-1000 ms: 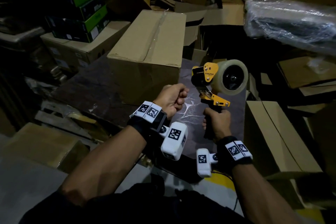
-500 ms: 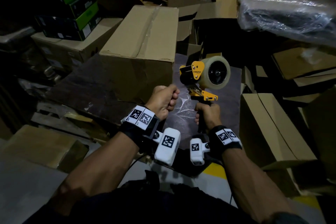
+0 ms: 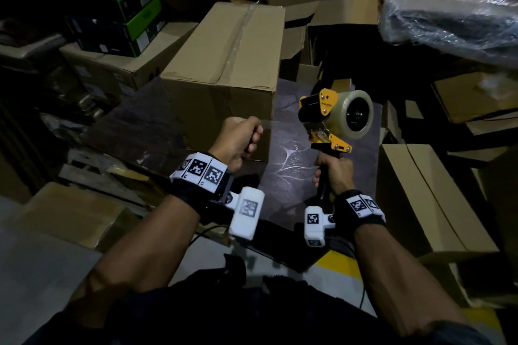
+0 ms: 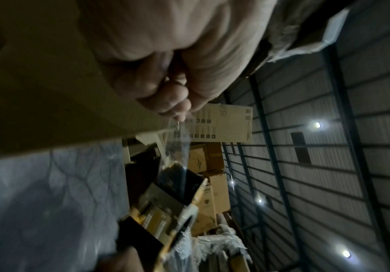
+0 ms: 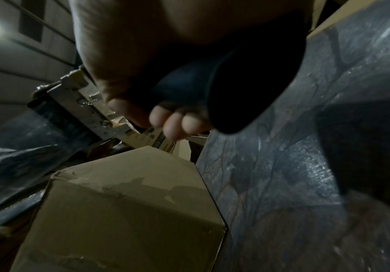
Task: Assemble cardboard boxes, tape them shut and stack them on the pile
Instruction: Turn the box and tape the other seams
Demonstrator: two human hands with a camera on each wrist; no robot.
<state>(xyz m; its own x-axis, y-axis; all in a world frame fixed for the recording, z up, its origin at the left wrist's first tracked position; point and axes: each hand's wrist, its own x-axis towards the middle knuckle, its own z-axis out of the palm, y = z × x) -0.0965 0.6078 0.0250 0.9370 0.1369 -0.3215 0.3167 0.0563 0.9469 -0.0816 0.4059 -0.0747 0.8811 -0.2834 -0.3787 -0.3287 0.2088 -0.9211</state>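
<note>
A closed cardboard box [image 3: 224, 64] with clear tape along its top seam stands on a dark table [image 3: 288, 159]. My right hand [image 3: 335, 173] grips the black handle of a yellow tape dispenser [image 3: 333, 115], held upright to the right of the box. My left hand [image 3: 241, 140] pinches the free end of the clear tape [image 3: 283, 124], which stretches from the dispenser toward the box's near right corner. In the left wrist view the fingers [image 4: 166, 97] pinch the tape strip [image 4: 177, 147] with the dispenser [image 4: 166, 211] below. In the right wrist view my fingers [image 5: 177, 121] wrap the handle.
Cardboard boxes crowd the space: one [image 3: 426, 204] at right of the table, another [image 3: 120, 64] at left under green and black cartons [image 3: 126, 8]. A plastic-wrapped bundle [image 3: 454, 14] lies at the upper right. Flattened cardboard [image 3: 70, 213] sits low left.
My hands have drawn apart: the left moved left toward the box's corner, pulling a length of tape out of the dispenser. The right hand stayed on the handle.
</note>
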